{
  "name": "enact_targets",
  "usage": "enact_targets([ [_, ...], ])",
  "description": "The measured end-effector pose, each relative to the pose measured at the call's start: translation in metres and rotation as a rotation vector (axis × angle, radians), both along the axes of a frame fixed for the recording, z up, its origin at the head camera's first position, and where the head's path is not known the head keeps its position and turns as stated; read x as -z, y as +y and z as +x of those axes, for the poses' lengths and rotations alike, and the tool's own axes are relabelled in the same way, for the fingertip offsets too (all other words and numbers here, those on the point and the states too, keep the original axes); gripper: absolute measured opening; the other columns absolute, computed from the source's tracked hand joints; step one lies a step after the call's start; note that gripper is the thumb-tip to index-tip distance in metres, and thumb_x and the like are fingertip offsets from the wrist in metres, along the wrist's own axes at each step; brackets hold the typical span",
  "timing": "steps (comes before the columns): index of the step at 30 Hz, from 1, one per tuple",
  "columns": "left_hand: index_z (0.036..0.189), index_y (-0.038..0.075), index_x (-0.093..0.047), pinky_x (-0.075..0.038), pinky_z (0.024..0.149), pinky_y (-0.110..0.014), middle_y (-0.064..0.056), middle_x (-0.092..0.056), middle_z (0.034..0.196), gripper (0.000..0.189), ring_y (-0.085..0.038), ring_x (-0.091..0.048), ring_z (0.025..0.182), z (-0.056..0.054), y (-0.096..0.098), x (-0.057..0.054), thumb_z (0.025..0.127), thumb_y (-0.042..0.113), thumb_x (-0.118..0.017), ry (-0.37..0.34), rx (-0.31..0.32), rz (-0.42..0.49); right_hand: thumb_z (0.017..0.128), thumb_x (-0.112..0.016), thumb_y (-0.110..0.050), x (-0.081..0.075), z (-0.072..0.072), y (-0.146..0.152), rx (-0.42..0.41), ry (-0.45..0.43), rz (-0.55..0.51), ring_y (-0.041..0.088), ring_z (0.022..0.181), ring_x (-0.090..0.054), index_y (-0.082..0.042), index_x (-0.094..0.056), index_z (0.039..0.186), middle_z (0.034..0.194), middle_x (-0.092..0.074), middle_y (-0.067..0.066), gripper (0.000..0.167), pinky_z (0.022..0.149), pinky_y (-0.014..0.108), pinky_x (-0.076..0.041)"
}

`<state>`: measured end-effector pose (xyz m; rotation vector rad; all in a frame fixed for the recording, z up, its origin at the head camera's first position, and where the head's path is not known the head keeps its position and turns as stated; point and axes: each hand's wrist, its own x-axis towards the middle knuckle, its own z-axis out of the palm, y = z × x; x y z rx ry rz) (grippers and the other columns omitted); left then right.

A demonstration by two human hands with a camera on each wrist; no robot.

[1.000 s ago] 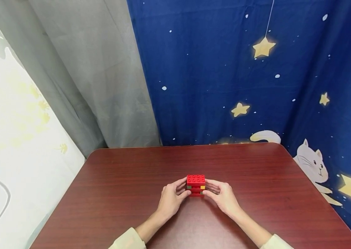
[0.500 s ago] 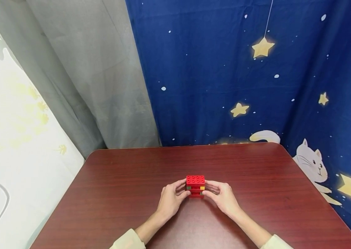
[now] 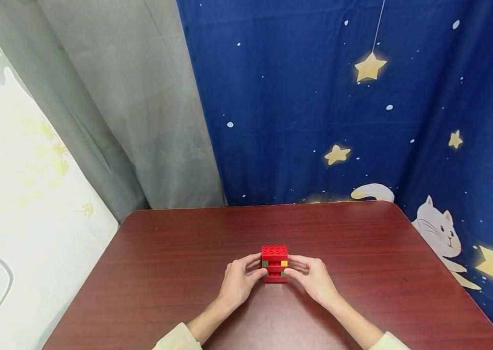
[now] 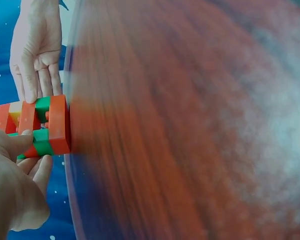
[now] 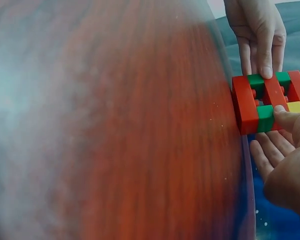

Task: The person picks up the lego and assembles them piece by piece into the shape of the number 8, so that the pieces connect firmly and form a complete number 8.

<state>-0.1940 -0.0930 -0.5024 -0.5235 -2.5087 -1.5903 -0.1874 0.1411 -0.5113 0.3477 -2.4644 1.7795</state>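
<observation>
A small tower of toy building bricks stands out at mid-table between both hands. Three red bricks lie in layers, with small green and yellow bricks as corner posts and gaps between them. My left hand holds its left side, thumb at the front and fingers behind. On the opposite side my right hand grips it the same way. In the left wrist view, the left thumb presses by a green brick. The right wrist view shows the right thumb near a yellow brick.
The dark red wood-grain table spreads around the hands. Behind it hang a grey curtain and a blue curtain with stars. A white patterned curtain is on the left. Pale sleeves cover the forearms.
More of the tower's front and its bottom red brick shows in the head view now, as the tower has shifted slightly in the grip. Both hands stay almost where they were.
</observation>
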Motion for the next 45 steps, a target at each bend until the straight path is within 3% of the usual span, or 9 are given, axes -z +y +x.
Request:
enact_targets([
  [14,0.133,0.002,-0.073,-0.062,0.085,-0.027,-0.018,-0.076,0.118,0.041,-0.023,-0.076,0.106,0.003,0.000,-0.002,0.094,0.014,-0.083,-0.032,0.020,0.005,0.095,-0.083,-0.015,-0.001,0.005,0.003,-0.025,-0.027,-0.016,0.028,0.112,-0.075,0.005,-0.071,0.132,0.121,-0.076,0.017,0.044,0.093,0.032,-0.061],
  [34,0.130,0.001,-0.074,-0.064,0.083,-0.032,-0.013,-0.079,0.113,0.040,-0.020,-0.078,0.101,0.006,0.002,-0.013,0.096,0.022,-0.082,-0.042,-0.012,-0.082,0.097,-0.080,-0.018,-0.012,0.010,0.004,-0.013,-0.115,-0.054,0.027,0.104,-0.077,0.008,-0.068,0.135,0.118,-0.076,0.020,0.048,0.085,0.033,-0.064],
  [45,0.126,0.002,-0.076,-0.065,0.083,-0.037,-0.012,-0.080,0.108,0.039,-0.018,-0.078,0.099,0.004,0.001,-0.013,0.096,0.024,-0.083,-0.071,-0.040,-0.118,0.100,-0.076,-0.013,-0.010,0.006,-0.003,-0.019,-0.195,-0.158,0.032,0.105,-0.076,0.014,-0.064,0.135,0.123,-0.073,0.026,0.046,0.083,0.037,-0.064],
])
